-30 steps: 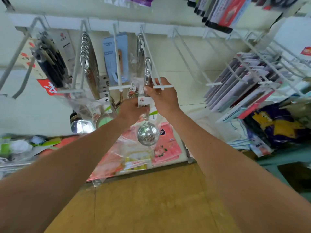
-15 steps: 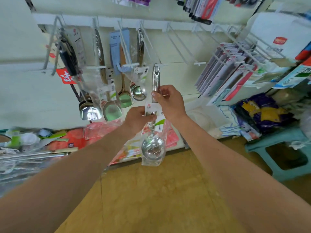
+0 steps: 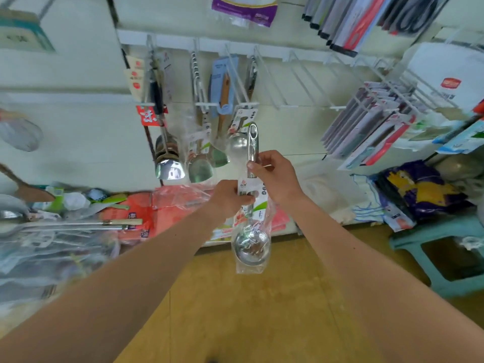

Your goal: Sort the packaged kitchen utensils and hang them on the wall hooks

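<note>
A steel ladle (image 3: 252,247) in a clear plastic sleeve hangs upright in front of me, bowl down, its slotted handle end pointing up below the wall hooks (image 3: 246,104). My right hand (image 3: 275,176) grips the ladle's handle near the middle. My left hand (image 3: 229,199) pinches the paper label and sleeve just below it. Ladles and spatulas (image 3: 183,163) hang packaged on the white hooks above and left of my hands. The two hooks (image 3: 314,82) to the right hold nothing.
A pile of packaged utensils (image 3: 65,226) and red packets lies on the low shelf at left. Flat packaged items (image 3: 372,129) hang on hooks at right. A teal plastic stool (image 3: 442,258) stands on the yellow floor at lower right.
The ladle has come down and away from the hook tip it was held against a second ago. Both hands lowered with it, and my view pulled back from the wall.
</note>
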A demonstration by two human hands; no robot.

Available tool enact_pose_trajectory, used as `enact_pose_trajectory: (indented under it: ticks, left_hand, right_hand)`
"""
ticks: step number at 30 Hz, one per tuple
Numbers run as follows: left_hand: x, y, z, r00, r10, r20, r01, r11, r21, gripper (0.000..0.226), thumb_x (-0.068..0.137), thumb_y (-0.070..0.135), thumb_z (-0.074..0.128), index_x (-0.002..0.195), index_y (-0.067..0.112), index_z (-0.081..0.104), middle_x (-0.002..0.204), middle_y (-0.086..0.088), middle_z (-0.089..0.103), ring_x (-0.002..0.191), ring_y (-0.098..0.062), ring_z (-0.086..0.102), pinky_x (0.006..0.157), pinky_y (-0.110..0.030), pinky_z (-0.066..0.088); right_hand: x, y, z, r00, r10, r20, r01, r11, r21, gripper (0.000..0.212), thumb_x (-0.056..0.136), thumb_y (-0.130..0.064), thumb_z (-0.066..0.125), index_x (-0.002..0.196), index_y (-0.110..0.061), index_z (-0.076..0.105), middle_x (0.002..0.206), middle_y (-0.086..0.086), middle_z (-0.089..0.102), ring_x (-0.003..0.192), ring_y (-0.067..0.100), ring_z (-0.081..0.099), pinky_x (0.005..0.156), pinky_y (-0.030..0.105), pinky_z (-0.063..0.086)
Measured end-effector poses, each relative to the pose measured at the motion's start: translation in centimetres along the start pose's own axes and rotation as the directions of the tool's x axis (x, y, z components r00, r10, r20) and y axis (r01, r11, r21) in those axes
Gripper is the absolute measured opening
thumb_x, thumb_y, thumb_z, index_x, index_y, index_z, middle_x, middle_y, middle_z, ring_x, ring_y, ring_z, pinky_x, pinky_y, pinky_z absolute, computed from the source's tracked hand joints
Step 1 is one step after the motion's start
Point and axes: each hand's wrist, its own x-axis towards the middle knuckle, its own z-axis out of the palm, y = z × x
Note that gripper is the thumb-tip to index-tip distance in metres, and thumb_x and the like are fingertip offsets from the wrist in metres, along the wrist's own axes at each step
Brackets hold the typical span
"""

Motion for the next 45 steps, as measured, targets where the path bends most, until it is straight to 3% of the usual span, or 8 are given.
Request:
enact_pose_trajectory:
  ticks: [7,11,18,24,34,38,41,45]
  left_hand:
    - [-6.1,-6.1,-11.5,0.983,-0.1,-0.153,0.092,0.994,-0.061,0.021,0.079,0.0,0.075,0.094,0.014,0.068,0.09,-0.002,0.071,0.08,-0.013,0.067,0.073,-0.019,0.053]
    - [-11.9,-11.0,-21.1,0.948,-0.124,-0.293,0.106,0.991,-0.076,0.018,0.078,0.005,0.077,0.093,0.014,0.071,0.09,-0.007,0.073,0.087,-0.023,0.07,0.082,-0.035,0.056]
    - [-25.9,-20.3,-36.5,0.802,-0.295,-0.519,0.183,0.949,-0.255,0.019,0.079,0.003,0.077,0.096,0.009,0.071,0.08,-0.008,0.071,0.065,-0.014,0.065,0.059,-0.024,0.052]
    - [-38.2,-28.4,-45.0,0.674,-0.389,-0.629,0.153,0.906,-0.396,0.019,0.079,-0.002,0.076,0.094,0.007,0.07,0.088,-0.008,0.07,0.078,-0.019,0.064,0.075,-0.034,0.053]
    - [-52.5,-42.0,-50.3,0.498,-0.603,-0.624,0.151,0.768,-0.622,0.027,0.081,0.002,0.074,0.107,-0.001,0.067,0.083,-0.003,0.067,0.072,-0.013,0.062,0.074,-0.03,0.056]
    - [-56.0,-48.5,-49.9,0.432,-0.671,-0.602,0.123,0.705,-0.698,0.025,0.079,0.013,0.079,0.101,0.005,0.069,0.092,-0.016,0.07,0.081,-0.023,0.061,0.084,-0.05,0.055]
    - [-57.5,-53.5,-49.0,0.399,-0.723,-0.565,0.102,0.647,-0.756,0.02,0.08,0.023,0.079,0.094,0.012,0.069,0.088,-0.011,0.07,0.074,-0.018,0.061,0.07,-0.041,0.057]
    - [-58.7,-59.9,-46.6,0.367,-0.78,-0.506,0.043,0.558,-0.829,0.009,0.086,0.018,0.072,0.092,0.013,0.068,0.092,-0.006,0.068,0.08,-0.018,0.062,0.079,-0.039,0.057]
  right_hand:
    - [-2.7,-3.9,13.6,0.958,-0.079,0.277,0.1,0.993,-0.064,0.018,0.089,-0.02,0.071,0.101,-0.011,0.062,0.088,-0.002,0.063,0.082,0.014,0.06,0.069,0.014,0.045]
    - [-6.0,-7.9,24.5,0.9,-0.131,0.415,0.155,0.988,-0.024,0.017,0.088,-0.021,0.072,0.099,-0.014,0.062,0.088,-0.004,0.063,0.084,0.016,0.062,0.073,0.023,0.047]
    - [-16.2,-15.6,43.9,0.705,-0.229,0.671,0.282,0.959,0.031,0.018,0.09,-0.022,0.07,0.101,-0.013,0.059,0.09,-0.002,0.063,0.086,0.019,0.063,0.071,0.024,0.045]
    - [-27.2,-19.5,57.4,0.513,-0.28,0.812,0.356,0.93,0.095,0.017,0.091,-0.021,0.069,0.102,-0.012,0.059,0.091,-0.002,0.063,0.083,0.012,0.06,0.071,0.019,0.043]
    - [-42.8,-17.7,73.2,0.32,-0.242,0.916,0.378,0.919,0.111,0.018,0.088,-0.023,0.072,0.099,-0.014,0.061,0.087,-0.006,0.064,0.085,0.018,0.066,0.08,0.036,0.053]
    - [-48.1,-14.6,78.0,0.259,-0.223,0.94,0.417,0.903,0.099,0.016,0.087,-0.024,0.073,0.096,-0.017,0.061,0.082,-0.012,0.061,0.077,0.011,0.061,0.073,0.029,0.051]
    - [-51.4,-11.2,81.3,0.215,-0.192,0.958,0.451,0.889,0.077,0.015,0.088,-0.025,0.072,0.095,-0.018,0.061,0.083,-0.011,0.062,0.076,0.009,0.06,0.069,0.025,0.049]
    - [-55.4,-5.1,84.9,0.168,-0.125,0.978,0.49,0.871,0.027,0.014,0.088,-0.026,0.072,0.094,-0.02,0.061,0.081,-0.013,0.06,0.071,0.003,0.057,0.064,0.023,0.048]
